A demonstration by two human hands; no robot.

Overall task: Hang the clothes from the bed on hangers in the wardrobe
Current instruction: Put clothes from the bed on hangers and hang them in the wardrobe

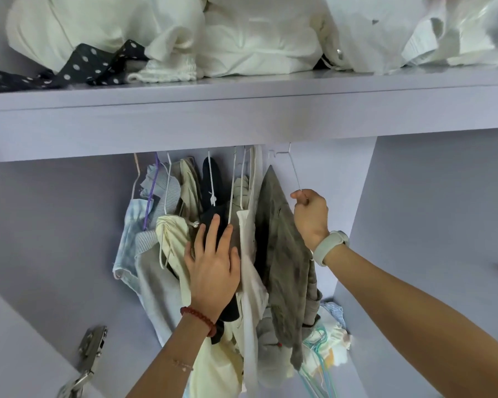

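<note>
Right hand (311, 218): fingers curled around the thin wire neck of a white hanger (295, 175), which runs up and to the left toward the underside of the shelf (242, 116). A grey-green garment (282, 254) hangs just left of this hand, its top edge close to the gripped wire; whether it sits on that hanger cannot be told. A pale wristband (329, 247) is on the right wrist.

Left hand (213, 268): fingers straight and spread, pressing flat against the hanging clothes (167, 225), over a black garment (212, 179) and a cream one (173, 239), pushing them to the left. A red bead bracelet (199, 315) is on the left wrist.

The grey-green garment lies between the 2 hands, with a white strip of cloth (249, 268) touching the left hand's right side.

The shelf carries white bundled fabric (242, 38) and a black polka-dot cloth (81, 67). A metal door hinge (91, 349) shows at lower left. Spare hangers (321, 366) lie at the wardrobe bottom.
</note>
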